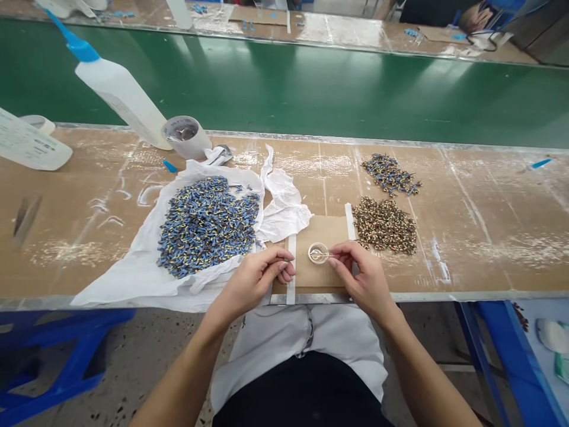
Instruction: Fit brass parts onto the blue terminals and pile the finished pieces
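Note:
My right hand (364, 279) pinches a thin, pale, stick-like tool (328, 255) between thumb and fingers. Its tip reaches over a small round clear dish (312, 261), and its exact kind is too small to make out. The dish rests on a cardboard pad (317, 228) with white tape strips along its sides. Left of the dish, my left hand (262, 274) has its thumb and fingers pressed together; whatever is between them is hidden. A large pile of small blue and yellow pieces (208, 225) lies beside that hand on a white cloth (128, 267).
Right of the pad lie a pile of small tan and dark pieces (386, 225) and a smaller bluish pile (390, 173). A crumpled white cloth (284, 201), a tape roll (189, 139) and a blue-capped bottle (122, 98) stand beyond. Across the green strip (284, 89) sits another person.

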Motion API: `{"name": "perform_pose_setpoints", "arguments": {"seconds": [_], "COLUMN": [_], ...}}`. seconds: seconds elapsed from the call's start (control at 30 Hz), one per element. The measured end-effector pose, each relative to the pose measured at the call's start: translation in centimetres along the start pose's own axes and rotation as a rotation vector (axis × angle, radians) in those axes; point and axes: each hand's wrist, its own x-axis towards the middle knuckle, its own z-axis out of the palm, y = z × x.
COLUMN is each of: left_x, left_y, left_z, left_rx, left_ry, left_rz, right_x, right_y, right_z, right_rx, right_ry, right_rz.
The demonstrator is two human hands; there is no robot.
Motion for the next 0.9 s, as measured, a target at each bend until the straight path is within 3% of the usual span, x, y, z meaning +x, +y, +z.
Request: {"name": "perform_pose_setpoints", "arguments": {"seconds": [0.2, 0.47, 0.7, 0.9], "left_x": [0.0, 0.0, 0.1, 0.1], "left_y": [-0.1, 0.4, 0.0, -0.1], "left_z": [-0.1, -0.4, -0.5, -0.4], "left_rx": [0.023, 0.241, 0.127, 0.057], "left_ry": [-0.021, -0.011, -0.085, -0.093], "left_rz": [-0.008, 0.085, 0.035, -0.031], "right_x": [0.3, 1.6, 2.4, 2.4], "right_y": [-0.3, -1.0, -1.9, -2.0], "right_z": [0.2, 0.3, 0.4, -0.6], "right_rx": [-0.009, -0.129, -0.315, -0.325], "right_ry": [0.013, 0.011, -0.043, -0.041], "right_rz": [-0.058, -0.171, -0.257, -0.212]}}
